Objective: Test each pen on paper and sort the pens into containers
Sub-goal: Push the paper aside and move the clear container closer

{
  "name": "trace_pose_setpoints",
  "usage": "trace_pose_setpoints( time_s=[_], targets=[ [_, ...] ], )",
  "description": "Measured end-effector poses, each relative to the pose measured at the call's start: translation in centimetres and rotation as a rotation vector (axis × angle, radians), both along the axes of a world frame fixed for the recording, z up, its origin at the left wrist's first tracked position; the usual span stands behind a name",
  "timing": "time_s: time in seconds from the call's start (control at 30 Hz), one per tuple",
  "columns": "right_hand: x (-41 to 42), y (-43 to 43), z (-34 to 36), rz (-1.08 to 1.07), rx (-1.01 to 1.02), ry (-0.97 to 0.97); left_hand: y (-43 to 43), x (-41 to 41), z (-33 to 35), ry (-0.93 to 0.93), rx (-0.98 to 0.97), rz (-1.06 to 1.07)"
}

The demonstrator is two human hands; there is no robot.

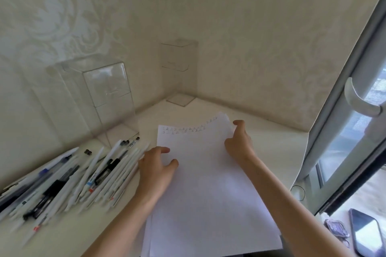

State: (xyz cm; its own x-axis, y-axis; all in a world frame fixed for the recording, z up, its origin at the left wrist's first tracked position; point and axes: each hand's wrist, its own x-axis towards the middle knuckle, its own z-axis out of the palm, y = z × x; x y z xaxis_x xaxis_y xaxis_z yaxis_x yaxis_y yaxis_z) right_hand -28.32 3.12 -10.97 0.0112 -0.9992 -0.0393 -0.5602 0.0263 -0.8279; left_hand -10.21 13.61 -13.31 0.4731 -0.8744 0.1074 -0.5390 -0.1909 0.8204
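Note:
A stack of white paper (pixel 208 190) lies in the middle of the desk, with two rows of small written marks along its far edge. My right hand (pixel 240 142) pinches the far right corner of the top sheet, which curls up slightly. Over the sheet's left edge hovers my left hand (pixel 156 167), fingers spread and holding nothing. A heap of several pens (pixel 83 175), mostly white with some black ones, lies left of the paper. Two clear plastic containers stand at the back: a near one (pixel 100 98) on the left and a far one (pixel 179 69) in the corner.
A window frame with a white handle (pixel 359 100) runs along the right side. A dark phone (pixel 365 233) and a small tangle of elastic bands (pixel 336 229) lie at the bottom right. Patterned walls close off the desk behind the containers.

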Motion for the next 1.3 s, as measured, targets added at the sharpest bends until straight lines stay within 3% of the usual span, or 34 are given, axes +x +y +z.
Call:
trace_pose_setpoints(
  time_s=[0.13, 0.23, 0.37, 0.5, 0.63, 0.7, 0.8, 0.87, 0.97, 1.07, 1.3],
  targets=[
    [-2.8, -3.7, -0.1, 0.097, -0.058, -0.076, -2.3, -0.2, -0.3, -0.058, -0.001, -0.141],
    [-5.4, -7.2, -0.2, 0.155, -0.069, -0.102, -4.7, -0.8, -0.2, -0.207, 0.042, -0.262],
    [-7.3, -11.9, -0.1, 0.236, -0.138, 0.042, -7.9, -2.4, -0.2, -0.484, 0.055, -0.313],
    [-7.5, -13.3, -0.4, 0.260, -0.199, 0.217, -8.5, -3.0, -0.7, -0.578, 0.026, -0.308],
    [-7.1, -10.1, -0.4, 0.141, -0.505, 0.600, -7.5, -2.3, -0.8, -0.513, -0.026, -0.357],
    [-6.1, -6.9, -0.1, 0.151, -0.507, 0.516, -6.7, -1.8, -0.5, -0.482, -0.057, -0.393],
    [-3.6, -1.6, 0.3, 0.387, -0.298, 0.306, -5.5, -0.7, -0.2, -0.436, -0.108, -0.385],
    [-1.9, 0.7, -0.1, 0.491, -0.201, 0.394, -4.8, 0.0, -0.2, -0.414, -0.123, -0.380],
    [-0.1, 1.9, -1.4, 0.478, -0.241, 0.549, -4.0, 0.3, -0.4, -0.402, -0.124, -0.374],
    [-0.3, 1.8, -1.6, 0.444, -0.315, 0.539, -3.3, 0.4, -0.8, -0.380, -0.122, -0.372],
    [-4.9, 0.8, -0.7, 0.574, -0.267, 0.544, -2.9, 1.3, -0.7, -0.339, -0.115, -0.395]
  ],
)
